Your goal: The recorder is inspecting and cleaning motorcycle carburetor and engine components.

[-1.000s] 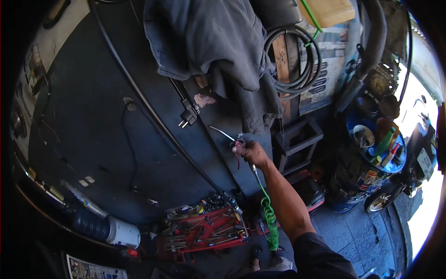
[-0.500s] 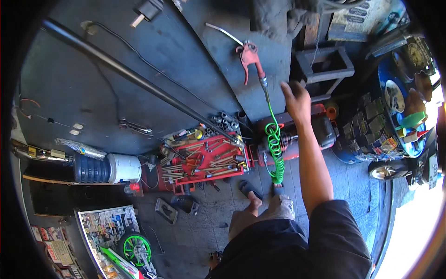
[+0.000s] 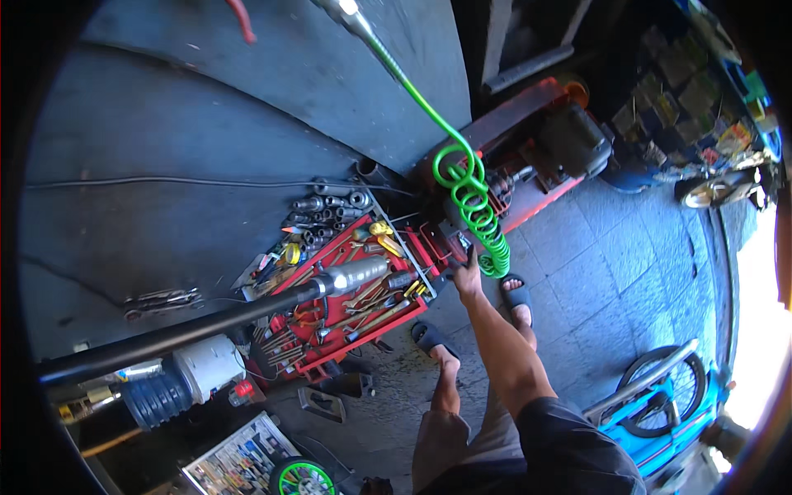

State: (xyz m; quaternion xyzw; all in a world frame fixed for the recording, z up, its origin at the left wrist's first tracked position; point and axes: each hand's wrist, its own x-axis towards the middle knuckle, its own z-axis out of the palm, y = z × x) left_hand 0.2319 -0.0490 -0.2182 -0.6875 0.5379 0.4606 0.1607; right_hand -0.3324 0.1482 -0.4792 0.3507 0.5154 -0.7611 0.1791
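My right hand (image 3: 468, 276) reaches down to a small dark box (image 3: 452, 241) between the red tool tray and the red air compressor (image 3: 540, 202). Its fingers are bent against that spot, and what they grip is partly hidden. Just beside the hand hangs a coiled green air hose (image 3: 478, 216). It runs up to a metal fitting (image 3: 351, 16) at the top edge. Only the red lever (image 3: 241, 18) of the air blow gun shows there. My left hand is out of view.
A red tool tray (image 3: 326, 318) holds wrenches and screwdrivers, with sockets (image 3: 330, 210) behind it. A black pole (image 3: 198, 323) crosses in front. My sandalled feet (image 3: 433, 338) stand on grey tiles. A blue bicycle-like frame (image 3: 652, 417) is at lower right, a green-rimmed wheel (image 3: 305, 478) at lower left.
My right hand has dropped from the air, near the blow gun, to the dark box by the compressor. The view has shifted, so the blow gun has mostly left the top edge.
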